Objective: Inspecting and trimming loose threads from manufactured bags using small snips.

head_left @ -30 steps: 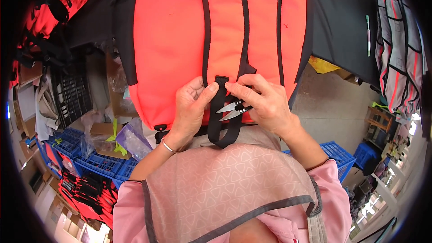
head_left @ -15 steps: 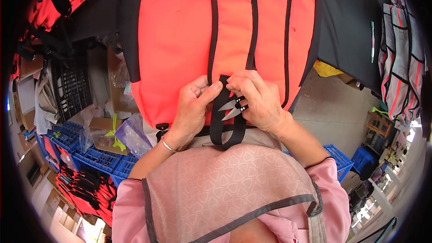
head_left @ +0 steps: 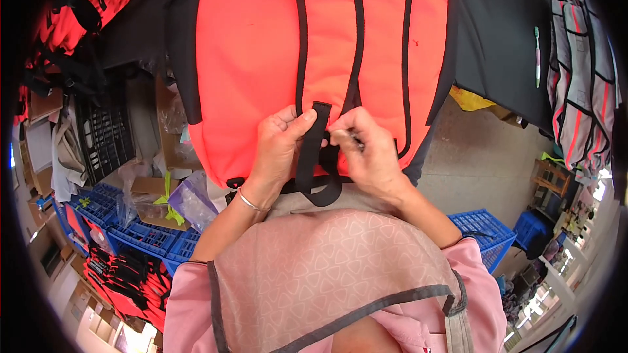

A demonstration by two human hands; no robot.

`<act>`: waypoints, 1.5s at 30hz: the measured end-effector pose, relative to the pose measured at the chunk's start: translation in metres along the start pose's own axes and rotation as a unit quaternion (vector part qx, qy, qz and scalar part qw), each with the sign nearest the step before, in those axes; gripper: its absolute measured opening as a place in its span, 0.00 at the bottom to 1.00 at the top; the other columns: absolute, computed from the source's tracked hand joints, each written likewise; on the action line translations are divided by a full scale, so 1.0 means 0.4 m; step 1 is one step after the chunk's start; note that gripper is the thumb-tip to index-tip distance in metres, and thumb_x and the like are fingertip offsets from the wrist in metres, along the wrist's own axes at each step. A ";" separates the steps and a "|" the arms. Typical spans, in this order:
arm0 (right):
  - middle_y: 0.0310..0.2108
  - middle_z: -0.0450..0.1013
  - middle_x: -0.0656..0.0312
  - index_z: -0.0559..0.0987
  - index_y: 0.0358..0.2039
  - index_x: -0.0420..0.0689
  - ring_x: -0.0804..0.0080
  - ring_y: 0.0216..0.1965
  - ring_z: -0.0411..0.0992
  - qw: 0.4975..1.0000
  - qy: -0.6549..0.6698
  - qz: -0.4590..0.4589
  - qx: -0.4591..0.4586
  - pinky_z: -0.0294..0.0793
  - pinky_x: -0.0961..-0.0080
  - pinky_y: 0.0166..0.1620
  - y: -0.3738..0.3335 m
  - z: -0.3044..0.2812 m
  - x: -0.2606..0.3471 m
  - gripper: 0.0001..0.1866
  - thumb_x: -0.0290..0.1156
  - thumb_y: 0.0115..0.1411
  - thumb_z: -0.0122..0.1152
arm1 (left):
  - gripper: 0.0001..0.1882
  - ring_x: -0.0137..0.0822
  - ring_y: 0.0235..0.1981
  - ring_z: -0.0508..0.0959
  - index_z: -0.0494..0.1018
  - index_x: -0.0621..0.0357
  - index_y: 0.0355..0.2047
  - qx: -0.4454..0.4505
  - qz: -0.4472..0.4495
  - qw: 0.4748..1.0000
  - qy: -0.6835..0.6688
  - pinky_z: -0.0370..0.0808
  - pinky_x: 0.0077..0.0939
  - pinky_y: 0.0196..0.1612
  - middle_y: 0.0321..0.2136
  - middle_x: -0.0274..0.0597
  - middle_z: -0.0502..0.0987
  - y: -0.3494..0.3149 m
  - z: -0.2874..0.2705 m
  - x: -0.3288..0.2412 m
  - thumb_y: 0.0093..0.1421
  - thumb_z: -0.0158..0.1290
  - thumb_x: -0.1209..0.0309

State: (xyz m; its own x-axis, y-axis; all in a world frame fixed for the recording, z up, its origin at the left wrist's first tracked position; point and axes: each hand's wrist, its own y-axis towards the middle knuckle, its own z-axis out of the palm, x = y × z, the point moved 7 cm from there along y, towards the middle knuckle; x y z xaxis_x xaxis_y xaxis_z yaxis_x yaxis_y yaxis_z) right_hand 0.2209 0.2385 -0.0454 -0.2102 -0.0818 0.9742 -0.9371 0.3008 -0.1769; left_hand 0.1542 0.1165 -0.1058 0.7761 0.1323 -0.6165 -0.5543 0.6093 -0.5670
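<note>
At the orange backpack [head_left: 261, 78], left hand [head_left: 278, 150] pinches black strap [head_left: 311, 147].

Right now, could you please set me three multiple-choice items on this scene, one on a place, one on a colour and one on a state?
1. Where does the black strap lie?
A. On the blue crates
B. Over the bag's lower edge, between both hands
C. On the floor

2. What colour is the bag's main panel?
A. Bright orange-red
B. Green
C. White

3. What is the left hand doing?
A. Hanging free
B. Resting on a crate
C. Pinching the strap near its top end

Answers:
1 B: the strap runs down between the left hand and the right hand.
2 A: the panel is orange-red with black piping.
3 C: its thumb and fingers close on the strap.
</note>
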 end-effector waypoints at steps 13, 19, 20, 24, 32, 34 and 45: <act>0.31 0.75 0.60 0.75 0.41 0.36 0.82 0.31 0.73 0.990 0.023 0.062 -0.122 0.75 0.81 0.35 0.057 -0.131 0.052 0.14 0.22 0.55 0.67 | 0.21 0.29 0.44 0.79 0.71 0.68 0.51 0.093 0.079 0.989 0.079 0.78 0.25 0.49 0.43 0.42 0.79 -0.030 0.071 -0.029 0.57 0.61 0.82; 0.28 0.74 0.62 0.74 0.39 0.38 0.84 0.29 0.69 0.987 0.088 0.001 -0.135 0.72 0.80 0.33 0.162 -0.122 0.002 0.12 0.25 0.57 0.67 | 0.13 0.44 0.57 0.71 0.82 0.57 0.32 0.024 0.398 0.780 0.482 0.73 0.37 0.52 0.61 0.52 0.61 -0.062 0.155 -0.170 0.44 0.69 0.76; 0.26 0.74 0.64 0.74 0.38 0.39 0.84 0.28 0.68 0.985 0.143 0.025 -0.088 0.70 0.81 0.34 0.163 -0.097 0.011 0.10 0.26 0.58 0.66 | 0.12 0.45 0.57 0.70 0.82 0.56 0.30 0.016 0.480 0.717 0.504 0.71 0.38 0.54 0.60 0.52 0.62 -0.077 0.166 -0.191 0.43 0.69 0.75; 0.32 0.73 0.67 0.75 0.35 0.37 0.84 0.35 0.69 0.994 0.086 0.056 0.019 0.71 0.83 0.41 0.164 -0.088 0.025 0.07 0.26 0.60 0.64 | 0.10 0.41 0.49 0.74 0.80 0.51 0.27 0.073 0.600 0.569 0.558 0.61 0.45 0.64 0.49 0.40 0.75 -0.083 0.191 -0.212 0.42 0.67 0.76; 0.34 0.76 0.58 0.78 0.43 0.36 0.75 0.33 0.75 0.971 -0.179 -0.096 -0.129 0.73 0.80 0.38 0.016 -0.196 0.122 0.14 0.26 0.57 0.66 | 0.09 0.34 0.35 0.77 0.77 0.53 0.26 0.059 0.584 0.570 0.575 0.65 0.47 0.62 0.33 0.29 0.80 -0.065 0.160 -0.169 0.44 0.61 0.80; 0.34 0.77 0.57 0.79 0.44 0.37 0.73 0.32 0.76 0.972 -0.176 -0.066 -0.139 0.74 0.78 0.36 -0.027 -0.203 0.118 0.15 0.26 0.55 0.68 | 0.09 0.34 0.34 0.77 0.77 0.53 0.25 0.059 0.588 0.565 0.576 0.66 0.46 0.61 0.33 0.29 0.80 -0.061 0.164 -0.171 0.44 0.61 0.81; 0.29 0.76 0.65 0.81 0.38 0.44 0.72 0.22 0.71 0.846 -0.443 -0.225 -0.195 0.68 0.77 0.24 -0.085 -0.182 0.164 0.20 0.35 0.44 0.76 | 0.09 0.35 0.33 0.76 0.75 0.52 0.24 0.053 0.596 0.553 0.580 0.67 0.45 0.58 0.33 0.29 0.80 -0.064 0.179 -0.171 0.44 0.62 0.80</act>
State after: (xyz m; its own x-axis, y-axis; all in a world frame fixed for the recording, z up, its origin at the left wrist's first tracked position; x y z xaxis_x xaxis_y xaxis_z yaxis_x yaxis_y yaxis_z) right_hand 0.2594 0.2920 0.0348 -0.1445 -0.8991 0.4132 -0.8504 0.3263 0.4126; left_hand 0.1369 0.1476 -0.0099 -0.8705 -0.0632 -0.4882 -0.3954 0.6805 0.6169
